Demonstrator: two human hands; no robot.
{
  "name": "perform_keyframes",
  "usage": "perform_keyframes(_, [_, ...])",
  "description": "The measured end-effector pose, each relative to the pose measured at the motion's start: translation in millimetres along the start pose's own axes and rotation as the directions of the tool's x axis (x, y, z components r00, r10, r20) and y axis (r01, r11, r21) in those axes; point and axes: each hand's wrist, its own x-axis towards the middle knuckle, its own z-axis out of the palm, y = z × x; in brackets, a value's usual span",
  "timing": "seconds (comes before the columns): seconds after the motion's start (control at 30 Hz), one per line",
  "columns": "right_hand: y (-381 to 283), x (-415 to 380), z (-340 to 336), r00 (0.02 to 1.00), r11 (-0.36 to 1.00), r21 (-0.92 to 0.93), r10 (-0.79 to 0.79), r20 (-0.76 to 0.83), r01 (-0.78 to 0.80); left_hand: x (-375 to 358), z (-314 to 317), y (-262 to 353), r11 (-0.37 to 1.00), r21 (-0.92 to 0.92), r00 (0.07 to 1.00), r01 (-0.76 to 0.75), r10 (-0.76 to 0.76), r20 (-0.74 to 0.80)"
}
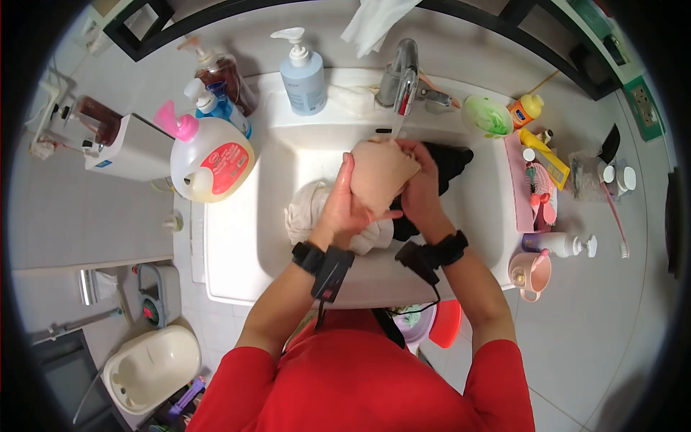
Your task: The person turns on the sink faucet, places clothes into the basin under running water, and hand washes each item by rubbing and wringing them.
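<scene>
Under the tap [405, 79] I hold a smooth, rounded beige piece that looks like a bra cup [383, 173], and water runs down near its top edge. My left hand [344, 207] supports it from the left and below, palm up. On its right side, the fingers of my right hand [422, 189] close on the edge. Below my hands, a bunched white cloth [308, 212] lies in the sink [245, 277]. A black cloth [450, 165] is behind and beside my right hand, partly hidden by it.
Left of the basin are a large detergent bottle [212, 158], a blue pump bottle [303, 83] and other bottles. On the right stand a green bowl [486, 117], a pink box [513, 162] of small items and a pink cup [530, 273]. A baby bathtub [155, 363] sits lower left.
</scene>
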Motion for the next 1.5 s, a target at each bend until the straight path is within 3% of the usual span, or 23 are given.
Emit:
perform_keyframes(0.03, [5.1, -5.5, 2.5, 1.000, 1.000, 0.012, -0.003, 0.023, 0.003, 6.0, -5.1, 3.7, 1.000, -0.014, 0.980, -0.016, 0.019, 0.196])
perform_keyframes(0.07, [9.3, -5.7, -0.6, 1.000, 1.000, 0.010, 0.000, 0.025, 0.000, 11.2, -9.9, 5.8, 1.000, -0.018, 0.981, -0.017, 0.020, 0.195])
perform_keyframes(0.13, [18.2, -7.6, -10.3, 0.978, 0.948, 0.249, 0.175, 0.109, -0.198, 16.1, -14.7, 6.8, 0.989, -0.037, 0.981, -0.143, 0.146, 0.130])
perform_keyframes(0.27, [14.8, -7.0, -14.6, 0.967, 0.911, 0.326, 0.228, 0.111, -0.252, 14.2, -9.4, 3.9, 0.971, 0.016, 0.967, -0.239, 0.236, 0.097])
perform_keyframes(0.37, [-10.8, -11.0, -15.9, 0.962, 0.953, 0.135, 0.262, 0.077, -0.271, 18.0, -6.6, 6.5, 0.947, 0.037, 0.947, -0.319, 0.320, -0.026])
perform_keyframes(0.43, [-20.7, -19.3, -23.4, 0.967, 0.954, -0.275, 0.174, 0.184, -0.120, 18.7, -7.8, 9.0, 0.940, -0.025, 0.940, -0.340, 0.339, -0.032])
perform_keyframes(0.57, [-12.2, -26.9, -26.8, 0.971, 0.941, -0.332, 0.025, 0.236, 0.057, 17.2, -4.3, 8.2, 0.967, -0.048, 0.966, -0.250, 0.245, -0.078])
perform_keyframes(0.63, [-5.2, -29.7, -9.8, 0.981, 0.990, 0.014, -0.142, 0.129, 0.142, 24.7, -8.9, -8.1, 0.968, -0.036, 0.967, -0.250, 0.248, -0.060])
perform_keyframes(0.67, [-1.4, -29.7, -8.7, 0.982, 0.989, 0.015, -0.146, 0.124, 0.145, 29.6, -11.3, -14.9, 0.969, -0.032, 0.968, -0.246, 0.244, -0.058])
perform_keyframes(0.73, [8.2, -28.3, -9.2, 1.000, 0.981, 0.194, 0.006, -0.019, -0.003, 37.7, -14.0, -26.2, 0.864, 0.071, 0.842, -0.498, 0.502, -0.200])
perform_keyframes(0.77, [9.6, -29.7, -6.2, 1.000, 0.980, 0.199, 0.003, -0.030, 0.003, 29.4, 0.3, -27.7, 0.868, 0.078, 0.846, -0.490, 0.495, -0.197])
perform_keyframes(0.83, [10.8, -31.5, -1.6, 0.967, 0.919, 0.394, 0.128, -0.222, -0.031, 12.1, 26.2, -30.2, 0.736, 0.321, 0.717, -0.596, 0.668, -0.200])
perform_keyframes(0.87, [12.1, -32.1, -2.9, 0.965, 0.916, 0.400, 0.126, -0.230, -0.024, 8.7, 27.5, -30.5, 0.738, 0.328, 0.722, -0.589, 0.663, -0.197])
perform_keyframes(0.93, [16.3, -30.7, -7.3, 0.966, 0.845, 0.531, 0.179, -0.185, -0.054, 5.6, 28.1, -28.2, 0.541, 0.614, 0.688, -0.575, 0.725, 0.005])
perform_keyframes(1.03, [19.8, -23.4, -14.7, 0.978, 0.849, 0.516, 0.188, -0.088, -0.116, 5.7, 29.9, -27.8, 0.419, 0.669, 0.644, -0.614, 0.756, 0.118])
perform_keyframes(1.07, [15.2, -23.3, -13.6, 0.978, 0.845, 0.523, 0.186, -0.096, -0.109, 5.8, 32.5, -26.4, 0.419, 0.675, 0.651, -0.608, 0.749, 0.122])
perform_keyframes(1.13, [-0.6, -25.7, -10.6, 0.960, 0.784, 0.555, 0.254, 0.121, -0.277, 5.5, 38.8, -24.1, 0.691, 0.401, 0.755, -0.602, 0.656, 0.002])
perform_keyframes(1.27, [-4.4, -32.2, -12.9, 0.917, 0.687, 0.615, 0.360, 0.173, -0.386, 9.7, 40.8, -21.1, 0.745, 0.374, 0.793, -0.552, 0.607, -0.041])
perform_keyframes(1.33, [11.1, -30.1, -21.4, 0.937, 0.678, 0.666, 0.336, 0.095, -0.311, 8.0, 32.9, -22.0, 0.533, 0.610, 0.747, -0.586, 0.646, 0.154])
perform_keyframes(1.37, [17.1, -29.1, -24.6, 0.938, 0.674, 0.672, 0.335, 0.090, -0.305, 6.5, 30.2, -22.8, 0.534, 0.616, 0.753, -0.580, 0.640, 0.154])
perform_keyframes(1.43, [24.6, -24.9, -29.7, 0.957, 0.705, 0.662, 0.281, 0.071, -0.256, 3.2, 28.8, -22.4, 0.169, 0.743, 0.657, -0.647, 0.618, 0.432])
perform_keyframes(1.47, [24.7, -23.0, -33.0, 0.957, 0.702, 0.665, 0.282, 0.068, -0.254, 1.6, 29.8, -20.2, 0.170, 0.746, 0.661, -0.644, 0.614, 0.431])
perform_keyframes(1.5, [24.5, -21.2, -37.3, 0.961, 0.699, 0.662, 0.228, 0.153, -0.271, -0.9, 31.0, -16.5, -0.102, 0.722, 0.567, -0.684, 0.548, 0.615])
